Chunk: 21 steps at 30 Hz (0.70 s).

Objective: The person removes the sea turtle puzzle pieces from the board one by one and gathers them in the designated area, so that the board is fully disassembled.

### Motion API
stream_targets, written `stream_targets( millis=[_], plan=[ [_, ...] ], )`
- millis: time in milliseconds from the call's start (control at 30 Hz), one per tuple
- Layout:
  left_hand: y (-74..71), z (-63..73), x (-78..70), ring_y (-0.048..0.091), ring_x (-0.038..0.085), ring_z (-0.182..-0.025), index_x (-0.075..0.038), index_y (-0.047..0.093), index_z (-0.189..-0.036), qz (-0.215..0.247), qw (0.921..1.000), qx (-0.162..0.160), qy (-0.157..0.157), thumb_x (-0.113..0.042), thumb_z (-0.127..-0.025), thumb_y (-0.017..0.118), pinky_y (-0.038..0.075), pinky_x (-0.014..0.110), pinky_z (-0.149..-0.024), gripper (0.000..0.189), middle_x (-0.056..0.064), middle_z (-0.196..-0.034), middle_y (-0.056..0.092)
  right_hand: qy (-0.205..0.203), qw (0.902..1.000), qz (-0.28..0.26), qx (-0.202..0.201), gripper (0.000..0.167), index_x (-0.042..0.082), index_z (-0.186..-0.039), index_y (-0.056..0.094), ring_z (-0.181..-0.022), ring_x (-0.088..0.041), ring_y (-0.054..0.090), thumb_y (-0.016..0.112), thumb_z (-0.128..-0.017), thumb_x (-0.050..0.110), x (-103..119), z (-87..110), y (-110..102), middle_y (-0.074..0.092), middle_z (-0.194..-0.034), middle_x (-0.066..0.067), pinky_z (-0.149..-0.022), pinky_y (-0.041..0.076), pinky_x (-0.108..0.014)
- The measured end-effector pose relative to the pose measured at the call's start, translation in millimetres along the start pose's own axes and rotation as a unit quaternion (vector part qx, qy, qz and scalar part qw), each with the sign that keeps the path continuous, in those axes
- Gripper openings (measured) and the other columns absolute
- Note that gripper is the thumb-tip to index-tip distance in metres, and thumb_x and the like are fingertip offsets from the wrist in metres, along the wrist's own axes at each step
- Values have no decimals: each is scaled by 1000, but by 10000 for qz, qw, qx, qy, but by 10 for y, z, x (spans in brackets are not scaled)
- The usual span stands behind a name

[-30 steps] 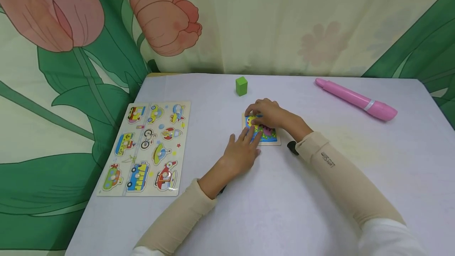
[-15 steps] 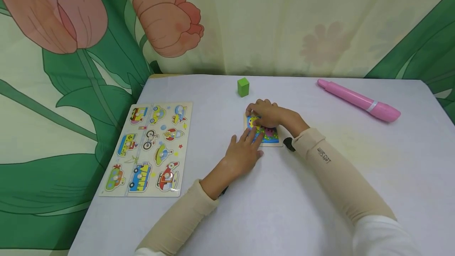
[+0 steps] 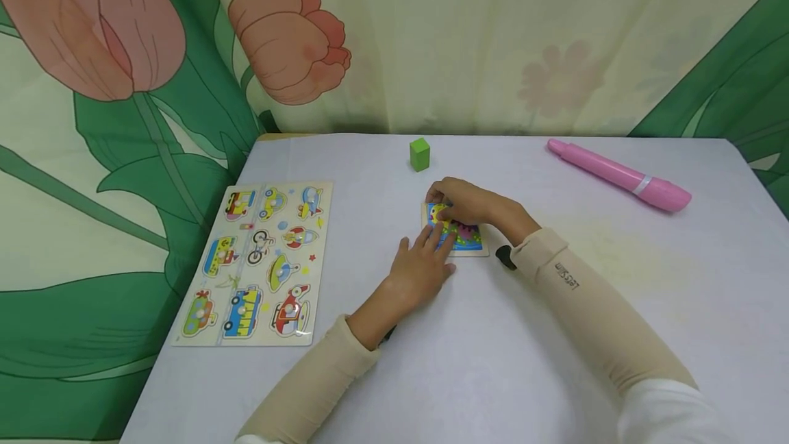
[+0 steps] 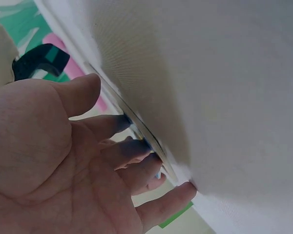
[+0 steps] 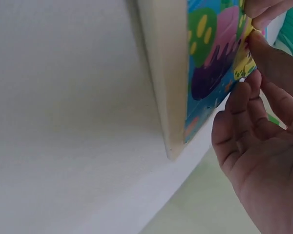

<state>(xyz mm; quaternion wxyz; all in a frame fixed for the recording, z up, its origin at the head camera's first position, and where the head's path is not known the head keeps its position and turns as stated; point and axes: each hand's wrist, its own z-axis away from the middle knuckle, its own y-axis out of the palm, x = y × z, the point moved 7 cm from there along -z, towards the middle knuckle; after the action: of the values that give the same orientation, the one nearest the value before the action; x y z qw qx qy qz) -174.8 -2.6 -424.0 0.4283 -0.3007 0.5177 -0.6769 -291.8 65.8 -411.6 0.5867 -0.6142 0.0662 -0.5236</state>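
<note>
A small square picture puzzle [image 3: 471, 242] with a pale wooden rim lies on the white table, showing blue, yellow and purple cartoon shapes. My left hand [image 3: 416, 274] rests its spread, fairly straight fingertips on the puzzle's near left part. From the far side, my right hand [image 3: 465, 201] holds the puzzle, fingers curled at its far edge and thumb pressed on the yellow part. The right wrist view shows that thumb [image 5: 268, 56] on the picture surface. Much of the puzzle's upper half is hidden under the hands.
A larger peg puzzle board [image 3: 259, 266] with vehicle pictures lies at the left. A green block [image 3: 420, 155] stands behind the hands. At the back right lies a pink marker-shaped object [image 3: 619, 175]. A patterned curtain [image 3: 456, 40] hangs behind the table [image 3: 481, 362].
Both hands stay on the small puzzle in nearly the same pose. The head view has shifted slightly.
</note>
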Motion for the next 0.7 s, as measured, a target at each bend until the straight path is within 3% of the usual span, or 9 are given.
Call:
stream_targets(
  millis=[367,700],
  plan=[
    [3,-6,12,19,25,-155,-18,27,-164,137,9998,110,-115,-47,-109,45,31,54,-116,65,8,-170,20,-437,9982,-246,-327,26,7,-120,67,-101,-27,64,73,-95,2,-34,29,-24,63,-107,-9,-90,51,-44],
    [16,-19,5,17,25,-156,-19,24,-165,191,9996,158,-120,-50,-107,47,30,54,-117,69,7,-170,18,-453,9957,-585,-566,29,3,-125,73,-106,-31,67,71,-96,2,-63,74,-33,66,-112,-11,-92,52,-45]
  ],
)
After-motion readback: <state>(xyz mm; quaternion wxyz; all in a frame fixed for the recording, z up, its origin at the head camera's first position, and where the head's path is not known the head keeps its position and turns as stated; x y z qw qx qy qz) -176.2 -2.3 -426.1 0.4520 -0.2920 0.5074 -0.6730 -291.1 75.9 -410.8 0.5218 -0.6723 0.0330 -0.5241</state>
